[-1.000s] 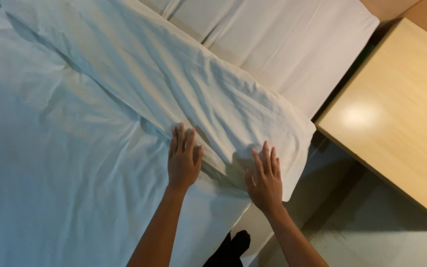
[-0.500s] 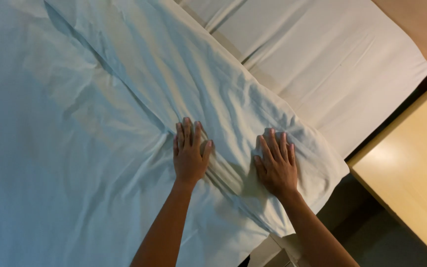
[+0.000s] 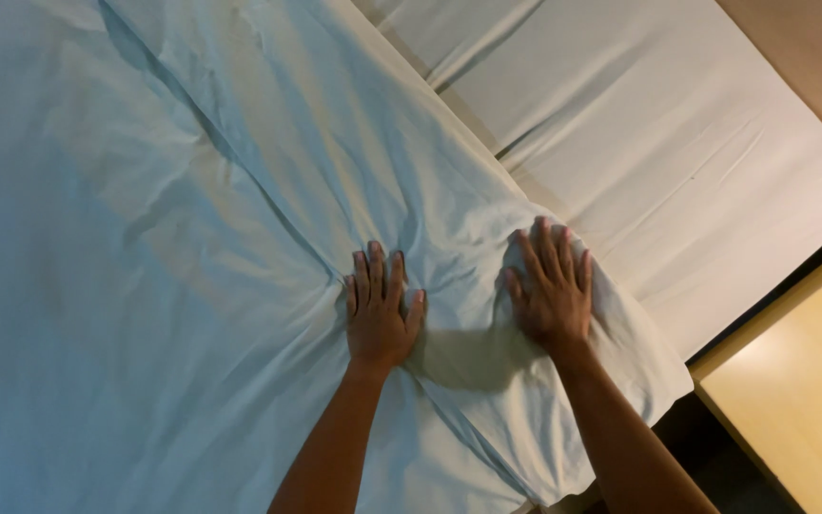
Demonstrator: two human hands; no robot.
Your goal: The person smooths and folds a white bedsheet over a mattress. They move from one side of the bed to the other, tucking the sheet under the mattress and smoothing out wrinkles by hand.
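Observation:
A pale blue-white sheet (image 3: 126, 286) covers the bed, with a folded-over band (image 3: 354, 171) running diagonally from the top left to the near corner. My left hand (image 3: 380, 309) lies flat on the sheet at the fold's edge, fingers spread. To its right, my right hand (image 3: 550, 286) presses flat on the folded band near the bed's corner, fingers spread. Creases fan out between and around both hands. Neither hand holds anything.
White pillows (image 3: 658, 143) lie side by side at the upper right, beyond the fold. A light wooden bedside table (image 3: 801, 390) stands at the lower right, with a dark gap between it and the bed. A wooden headboard (image 3: 811, 57) shows at the top right.
Both hands have slid forward over the sheet, further onto the folded band. The view has shifted, so the bedside table sits lower right and more of the pillows shows.

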